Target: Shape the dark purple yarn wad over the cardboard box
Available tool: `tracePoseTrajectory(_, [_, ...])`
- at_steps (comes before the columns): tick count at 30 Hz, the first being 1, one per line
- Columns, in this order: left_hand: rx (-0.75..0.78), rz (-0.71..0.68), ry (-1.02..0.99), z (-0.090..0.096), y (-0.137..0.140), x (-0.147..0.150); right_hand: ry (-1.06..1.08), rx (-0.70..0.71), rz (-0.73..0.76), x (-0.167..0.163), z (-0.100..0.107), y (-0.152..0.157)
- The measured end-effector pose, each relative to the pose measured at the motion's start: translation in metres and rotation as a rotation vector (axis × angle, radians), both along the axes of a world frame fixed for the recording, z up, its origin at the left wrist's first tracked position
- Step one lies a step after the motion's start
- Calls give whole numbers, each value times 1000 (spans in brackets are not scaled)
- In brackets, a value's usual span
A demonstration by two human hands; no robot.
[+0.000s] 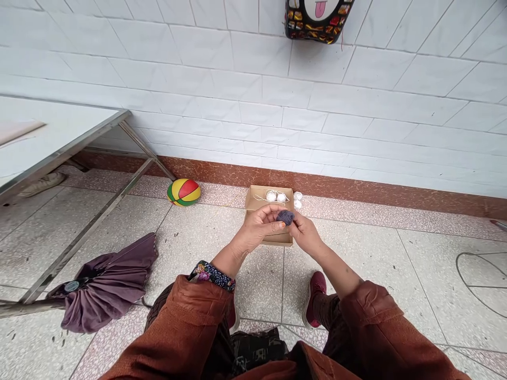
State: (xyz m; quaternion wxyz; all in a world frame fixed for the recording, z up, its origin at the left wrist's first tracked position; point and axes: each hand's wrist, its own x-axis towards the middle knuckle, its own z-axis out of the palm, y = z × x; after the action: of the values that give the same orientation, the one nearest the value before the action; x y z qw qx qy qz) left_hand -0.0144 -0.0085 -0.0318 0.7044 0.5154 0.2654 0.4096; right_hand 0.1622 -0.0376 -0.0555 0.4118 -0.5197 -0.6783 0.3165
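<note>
A cardboard box [269, 211] with white balls is seen on the floor at centre frame, a striped ball [184, 191] to its left. Above the box, a small purple-grey ball of yarn [285, 217] is pinched by both hands, left hand [259, 227] and right hand [304, 232], each grip closed around it.

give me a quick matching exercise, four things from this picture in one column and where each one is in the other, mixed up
Things:
1. small dark ball of yarn
2. striped ball
3. purple umbrella
4. cardboard box

Places:
A. lying on the floor beside the table legs
B. on the floor beyond the hands, white balls inside
C. held between left hand and right hand
D. against the base of the wall, near the table

Pairs: 1-C, 2-D, 3-A, 4-B
</note>
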Motion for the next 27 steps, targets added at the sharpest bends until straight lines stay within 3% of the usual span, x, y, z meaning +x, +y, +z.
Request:
tracePoseTrajectory(7, [0, 193, 37, 0, 4, 2, -93, 80, 125, -4, 7, -10])
tracePoseTrajectory(13, [71, 286, 198, -5, 7, 3, 24, 93, 218, 0, 20, -13])
tracePoseTrajectory(17, [72, 202, 217, -4, 5, 3, 133, 62, 179, 8, 28, -11])
tracePoseTrajectory(22, [95, -4, 236, 2, -2, 2, 107, 156, 74, 18, 31, -1])
tracePoseTrajectory(27, [10, -68, 50, 3, -6, 3, 127, 159, -67, 16, 22, 7])
